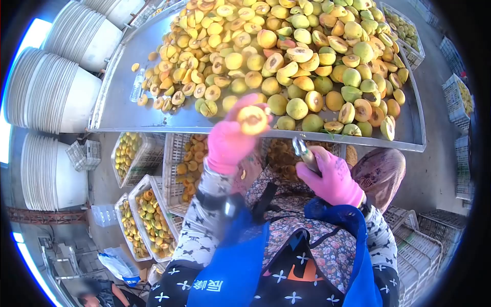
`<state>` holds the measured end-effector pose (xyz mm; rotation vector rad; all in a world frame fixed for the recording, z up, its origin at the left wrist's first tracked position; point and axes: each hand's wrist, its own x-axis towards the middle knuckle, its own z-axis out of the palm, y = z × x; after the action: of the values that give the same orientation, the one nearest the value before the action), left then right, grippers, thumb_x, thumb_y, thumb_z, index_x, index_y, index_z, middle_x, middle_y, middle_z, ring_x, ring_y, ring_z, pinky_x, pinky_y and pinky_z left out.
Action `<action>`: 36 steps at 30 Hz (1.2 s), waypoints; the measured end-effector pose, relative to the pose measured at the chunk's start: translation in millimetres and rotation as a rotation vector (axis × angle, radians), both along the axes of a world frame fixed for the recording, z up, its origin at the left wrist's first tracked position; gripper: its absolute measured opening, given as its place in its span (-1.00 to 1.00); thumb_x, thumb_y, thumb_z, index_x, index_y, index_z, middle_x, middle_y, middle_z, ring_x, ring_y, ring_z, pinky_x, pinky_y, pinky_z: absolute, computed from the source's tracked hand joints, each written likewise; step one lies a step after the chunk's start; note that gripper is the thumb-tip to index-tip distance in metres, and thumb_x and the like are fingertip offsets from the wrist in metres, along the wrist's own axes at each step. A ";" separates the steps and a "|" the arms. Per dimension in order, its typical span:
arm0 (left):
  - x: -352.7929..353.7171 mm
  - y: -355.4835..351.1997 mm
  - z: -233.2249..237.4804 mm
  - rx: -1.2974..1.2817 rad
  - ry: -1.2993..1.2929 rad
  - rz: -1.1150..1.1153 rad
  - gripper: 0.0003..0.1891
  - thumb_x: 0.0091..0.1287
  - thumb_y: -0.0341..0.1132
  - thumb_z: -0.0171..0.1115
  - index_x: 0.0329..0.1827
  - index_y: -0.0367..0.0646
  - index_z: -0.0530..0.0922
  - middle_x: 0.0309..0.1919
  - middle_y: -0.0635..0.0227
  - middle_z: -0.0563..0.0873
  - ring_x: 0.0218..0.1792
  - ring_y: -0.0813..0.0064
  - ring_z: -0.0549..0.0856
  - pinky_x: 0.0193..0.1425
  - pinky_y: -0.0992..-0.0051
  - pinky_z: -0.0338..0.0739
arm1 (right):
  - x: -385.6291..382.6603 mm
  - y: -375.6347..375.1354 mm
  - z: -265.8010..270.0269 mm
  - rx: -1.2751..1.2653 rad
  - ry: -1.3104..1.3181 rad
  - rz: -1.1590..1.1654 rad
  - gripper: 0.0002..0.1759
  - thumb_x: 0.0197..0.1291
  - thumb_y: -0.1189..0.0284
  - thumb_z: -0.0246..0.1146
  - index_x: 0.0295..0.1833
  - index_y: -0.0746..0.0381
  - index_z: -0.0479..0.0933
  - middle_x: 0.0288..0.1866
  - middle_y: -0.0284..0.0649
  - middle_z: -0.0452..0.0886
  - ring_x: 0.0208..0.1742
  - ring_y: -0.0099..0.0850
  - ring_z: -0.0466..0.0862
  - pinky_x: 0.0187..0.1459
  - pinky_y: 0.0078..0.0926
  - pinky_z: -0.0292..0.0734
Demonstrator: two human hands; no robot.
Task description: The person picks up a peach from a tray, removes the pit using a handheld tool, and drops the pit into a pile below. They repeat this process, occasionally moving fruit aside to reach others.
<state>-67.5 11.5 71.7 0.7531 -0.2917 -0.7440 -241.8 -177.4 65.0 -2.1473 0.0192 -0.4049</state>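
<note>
One pink-gloved left hand [231,142] grips a round, cut fruit [252,121]; the right hand [332,177] clasps a slim, shiny metal-tipped tool [303,150].

One head-camera view, forward and down, close above the hands [230,146] and metal table [123,100].

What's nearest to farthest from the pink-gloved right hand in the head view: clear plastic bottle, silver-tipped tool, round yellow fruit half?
1. Silver-tipped tool: in the right hand.
2. Yellow fruit half: in the left hand.
3. Clear plastic bottle: far to the left.
</note>
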 end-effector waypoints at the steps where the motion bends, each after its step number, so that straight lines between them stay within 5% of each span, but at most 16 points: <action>1: -15.7 -12.6 8.9 -0.109 0.073 -0.011 -0.41 0.32 -0.19 0.22 0.40 -0.24 0.43 0.12 0.05 0.65 0.09 0.05 0.67 0.25 0.15 0.54 | 8.0 4.5 4.3 -0.057 -0.061 -0.007 -0.63 0.16 0.42 0.39 0.05 0.24 0.48 -0.31 -0.05 0.62 -0.28 -0.06 0.69 -0.29 -0.15 0.57; 4: -50.4 -40.8 18.8 -0.196 0.209 -0.003 -0.47 0.36 -0.16 0.18 0.33 -0.27 0.46 0.11 0.03 0.66 0.10 0.02 0.66 0.23 0.09 0.54 | 22.0 8.0 6.3 -0.235 -0.121 -0.048 -0.63 0.21 0.34 0.35 0.06 0.22 0.46 -0.29 -0.08 0.61 -0.31 -0.08 0.67 -0.29 -0.13 0.54; 8: -54.2 -51.5 4.9 0.070 0.211 0.163 -0.62 0.46 -0.15 0.09 0.13 -0.28 0.54 0.03 0.01 0.69 0.08 0.04 0.66 0.21 0.08 0.54 | 15.3 3.7 6.8 -0.273 0.004 -0.015 -0.54 0.14 0.39 0.41 0.12 0.31 0.47 -0.23 -0.02 0.67 -0.23 0.03 0.69 -0.23 -0.11 0.58; 14: -63.9 -52.8 8.1 0.078 0.125 0.142 -0.62 0.47 -0.17 0.13 0.15 -0.30 0.52 -0.04 0.06 0.69 0.02 0.14 0.68 0.19 0.18 0.56 | 16.8 2.9 -0.6 -0.499 0.110 -0.009 -0.58 0.14 0.34 0.38 0.04 0.29 0.46 -0.23 -0.05 0.63 -0.26 -0.01 0.68 -0.25 -0.11 0.55; 17: -68.7 -50.8 -3.4 0.473 -0.908 0.340 -0.63 0.48 -0.19 0.13 0.16 -0.31 0.51 -0.13 0.12 0.69 -0.05 0.29 0.70 0.07 0.33 0.60 | 16.6 -0.9 -3.2 -0.484 0.140 0.096 -0.58 0.15 0.34 0.38 0.03 0.30 0.43 -0.28 -0.03 0.64 -0.28 -0.01 0.69 -0.27 -0.09 0.56; 20: -74.7 -59.8 14.8 0.286 0.010 0.258 -0.64 0.51 -0.20 0.11 0.17 -0.31 0.51 -0.23 0.16 0.68 -0.17 0.37 0.70 -0.08 0.43 0.61 | 15.7 5.9 -7.2 -0.187 0.250 0.171 -0.56 0.13 0.40 0.37 0.04 0.33 0.39 -0.38 0.00 0.63 -0.32 0.04 0.69 -0.30 -0.08 0.55; 23: -73.6 -59.1 30.9 0.204 -0.081 0.139 -0.74 0.54 -0.26 0.08 0.07 -0.28 0.55 -0.30 0.25 0.68 -0.32 0.39 0.66 -0.27 0.41 0.58 | 4.3 24.9 -5.9 0.124 0.118 0.198 -0.61 0.13 0.45 0.35 0.01 0.36 0.40 -0.46 0.05 0.61 -0.31 0.10 0.68 -0.32 -0.07 0.54; 28: -61.9 -57.8 31.8 0.059 -0.149 0.049 -0.68 0.58 -0.17 0.03 0.00 -0.29 0.58 -0.29 0.22 0.70 -0.34 0.40 0.68 -0.28 0.42 0.60 | 5.0 27.2 7.4 0.163 0.092 0.109 -0.65 0.12 0.40 0.39 -0.03 0.25 0.46 -0.40 0.02 0.60 -0.33 0.08 0.65 -0.32 -0.04 0.54; 36: -70.1 -66.0 27.2 0.289 -0.153 0.251 -0.55 0.61 -0.03 -0.09 0.01 -0.30 0.55 -0.22 0.10 0.71 -0.21 0.27 0.74 -0.13 0.32 0.67 | 3.9 25.9 16.5 -0.219 0.046 -0.068 -0.67 0.13 0.46 0.37 -0.03 0.28 0.47 -0.30 0.02 0.59 -0.28 0.09 0.64 -0.32 -0.04 0.51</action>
<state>-137.6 -54.5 98.9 1.1021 -0.2238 -0.4952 -237.9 -151.5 81.5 -2.3773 0.0770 -0.4120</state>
